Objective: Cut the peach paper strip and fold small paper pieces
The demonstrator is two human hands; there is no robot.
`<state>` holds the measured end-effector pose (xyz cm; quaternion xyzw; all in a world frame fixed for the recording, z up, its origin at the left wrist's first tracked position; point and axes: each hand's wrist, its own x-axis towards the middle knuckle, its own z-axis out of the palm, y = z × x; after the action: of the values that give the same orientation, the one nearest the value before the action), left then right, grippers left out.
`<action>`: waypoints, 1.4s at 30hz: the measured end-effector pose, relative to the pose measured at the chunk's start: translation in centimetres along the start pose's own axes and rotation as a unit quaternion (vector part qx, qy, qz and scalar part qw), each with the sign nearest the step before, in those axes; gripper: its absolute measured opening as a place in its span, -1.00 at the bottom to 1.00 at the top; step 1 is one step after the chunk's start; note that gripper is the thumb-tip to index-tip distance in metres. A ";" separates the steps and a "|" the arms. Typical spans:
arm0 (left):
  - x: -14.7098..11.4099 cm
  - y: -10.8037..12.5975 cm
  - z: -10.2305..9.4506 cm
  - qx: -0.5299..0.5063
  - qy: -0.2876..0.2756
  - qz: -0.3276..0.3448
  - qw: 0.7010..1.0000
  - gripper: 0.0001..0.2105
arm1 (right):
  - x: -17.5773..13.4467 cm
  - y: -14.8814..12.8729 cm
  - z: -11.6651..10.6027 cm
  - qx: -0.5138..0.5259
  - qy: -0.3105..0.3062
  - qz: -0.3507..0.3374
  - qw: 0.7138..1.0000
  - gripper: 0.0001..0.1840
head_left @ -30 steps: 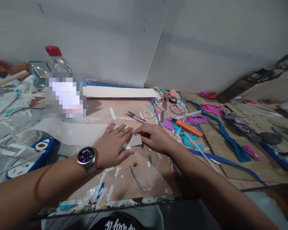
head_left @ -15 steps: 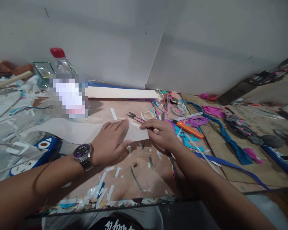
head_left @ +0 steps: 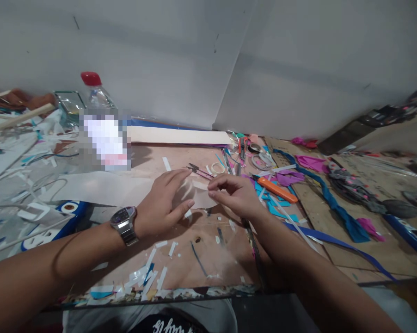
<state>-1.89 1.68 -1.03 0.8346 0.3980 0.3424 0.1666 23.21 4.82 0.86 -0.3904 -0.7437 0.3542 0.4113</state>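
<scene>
A white paper strip (head_left: 101, 189) is laid across the middle of the worktop (head_left: 180, 268), roughly along its near edge. Toward the strip's right end it is partly covered by the left hand (head_left: 165, 199), whose thumb is spread apart from the fingers. The right hand (head_left: 238, 196) is curled at that end; whether paper is pinched there cannot be told. Pink-handled snips (head_left: 202, 171) are seen just beyond, toward the back edge.

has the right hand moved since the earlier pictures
Yes, to the right: judged against the orange tool, the right hand is now closer to it than a second ago.
</scene>
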 end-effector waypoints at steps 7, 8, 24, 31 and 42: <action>0.1 0.6 0.2 -0.056 0.007 0.039 0.998 -0.63 | -1.0 -1.6 1.3 -0.027 -0.066 -0.033 0.997 -0.93; 0.2 0.7 0.2 -0.063 0.005 0.044 0.997 -0.67 | -1.1 -1.7 1.4 -0.026 -0.066 -0.035 0.997 -0.93; -0.3 0.6 0.8 -0.156 -0.001 0.017 0.988 -0.87 | -1.8 -1.6 2.1 -0.054 -0.085 -0.056 0.993 -0.84; -0.1 0.4 1.0 -0.179 0.019 -0.034 0.983 -0.86 | -1.8 -1.4 2.5 -0.061 -0.066 -0.050 0.995 -0.83; -0.3 0.6 1.0 -0.203 -0.013 -0.114 0.973 -0.82 | -2.1 -0.7 3.2 -0.035 -0.023 0.040 0.998 -0.80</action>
<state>-0.95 1.04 -1.56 0.7371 0.4102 0.3840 0.3754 20.87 2.04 -0.55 -0.4258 -0.7487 0.3533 0.3652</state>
